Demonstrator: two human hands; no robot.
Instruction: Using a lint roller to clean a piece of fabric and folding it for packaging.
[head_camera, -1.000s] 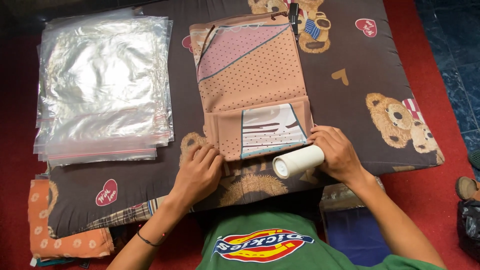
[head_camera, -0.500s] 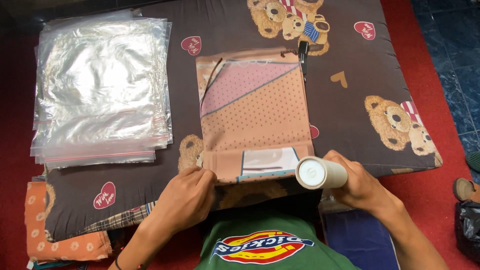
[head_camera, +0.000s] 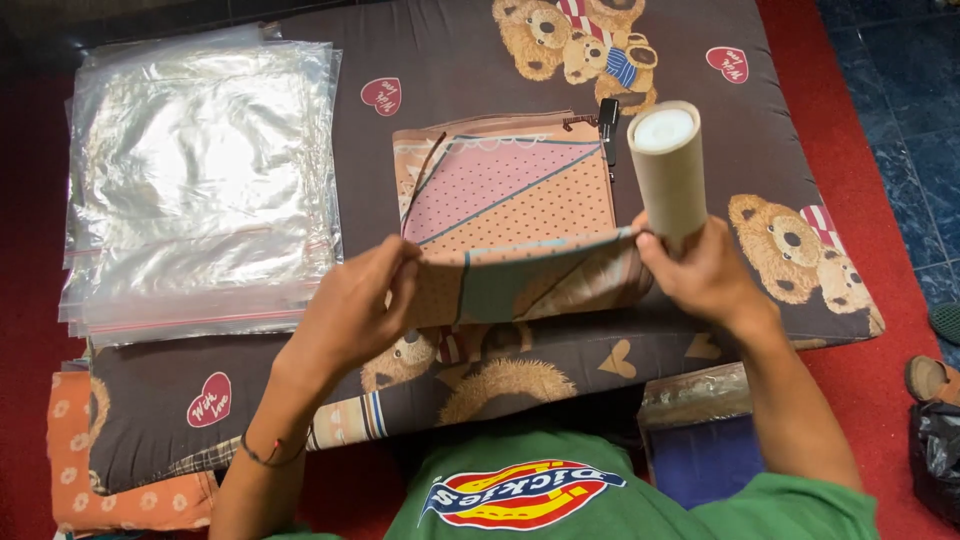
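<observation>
- A second ago the near edge of the folded peach-and-pink cloth (head_camera: 510, 200) lay flat on the brown bear-print mattress (head_camera: 740, 150); now I have lifted it, and the fold stands up between my hands.
- My left hand (head_camera: 350, 310) has its grip pinched closed on the cloth's near left corner.
- My right hand (head_camera: 700, 275) holds the near right corner and the white cardboard tube (head_camera: 668, 165) together; the tube lay sideways before and now stands upright.
- The far half of the cloth rests on the mattress, its small black clip (head_camera: 607, 115) at the far right corner.
- I judge the cloth is mid-fold, near half going over far half.
- The stack of clear plastic bags (head_camera: 200, 170) lies untouched to the left.
</observation>
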